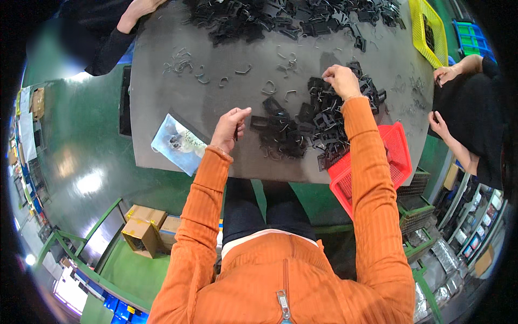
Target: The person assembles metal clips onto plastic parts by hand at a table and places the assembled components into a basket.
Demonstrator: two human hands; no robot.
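My left hand (229, 129) is closed above the grey table (216, 102), left of a heap of black plastic parts (326, 121). A small dark piece (236, 134) shows below its curled fingers; most of it is hidden in the palm. My right hand (343, 82) is over the far edge of the same heap, thumb and fingertips pinched together. What they pinch, if anything, is too small to make out. The parts look like flat, frame-shaped buckles. Bent metal wire hooks (268, 87) lie loose just beyond the heap.
A red plastic basket (400, 154) hangs at the near right edge, partly behind my right forearm. A larger black pile (302, 19) covers the far side. A blue picture bag (179, 143) lies at left. Co-workers' hands (445, 74) are at right and far left; a yellow basket (418, 27) stands far right.
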